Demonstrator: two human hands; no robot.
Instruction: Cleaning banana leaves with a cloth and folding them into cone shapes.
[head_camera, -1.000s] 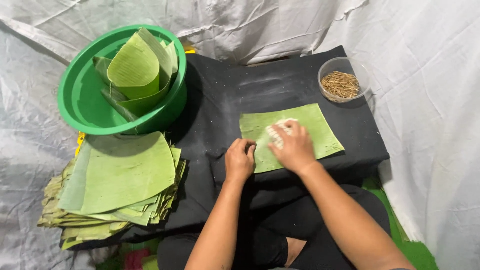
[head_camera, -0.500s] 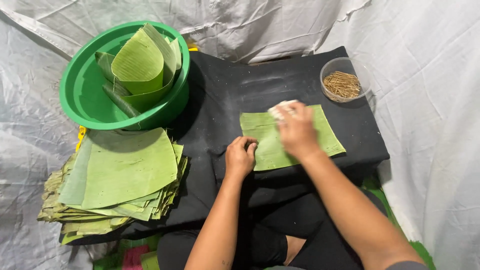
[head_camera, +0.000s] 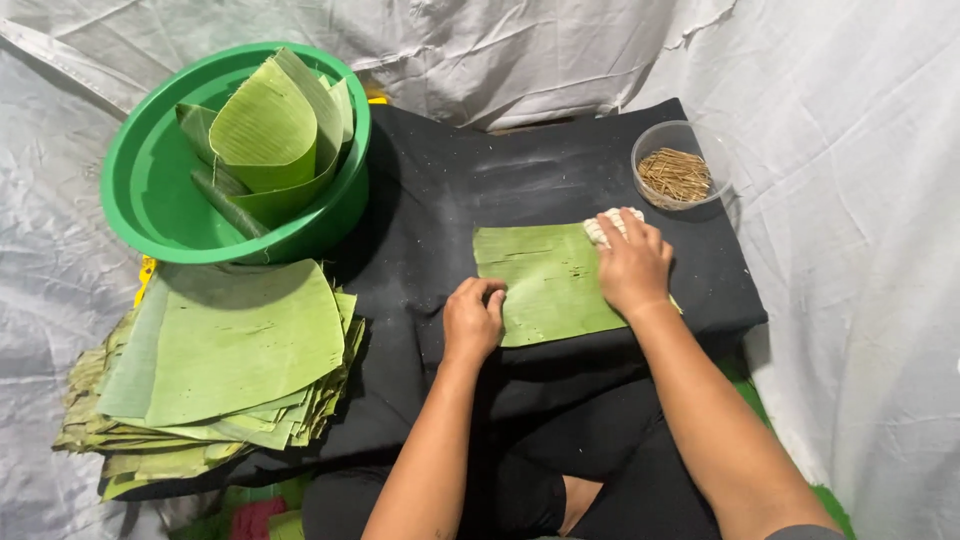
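Head camera, looking straight down at my lap and the low table draped in black cloth (head_camera: 440, 200). In front of me lies a flat, rectangular green banana-leaf sheet (head_camera: 545, 280), spread on the cloth near the table's front edge, just right of centre.

My left hand (head_camera: 472, 320) sits at the sheet's lower left edge, fingers curled loosely together, knuckles pressing the leaf's border down against the cloth; it grips nothing.

My right hand (head_camera: 632, 268) is on the sheet's upper right corner, palm down, fingers close together and clamped over a small white wad of cloth (head_camera: 603, 226) that pokes out past my fingertips at the leaf's top edge. The wad touches the leaf.

Just beyond that hand, at the table's far right corner, stands a round clear plastic bowl (head_camera: 650, 150) holding a heap of thin brown sticks (head_camera: 675, 173). It is near the leaf but not touching it.

Over on the far left, a big round green plastic basin (head_camera: 150, 200) rests tilted on the table's corner, with several curled banana-leaf pieces (head_camera: 270, 130) standing inside against its right wall.

Below the basin, a thick stack of flat banana-leaf sheets (head_camera: 230, 350) sits at the table's left front, well apart from the one under my hands. The lower layers look yellower and frayed at the edges.

White sheeting (head_camera: 850, 250) hangs all round the table.
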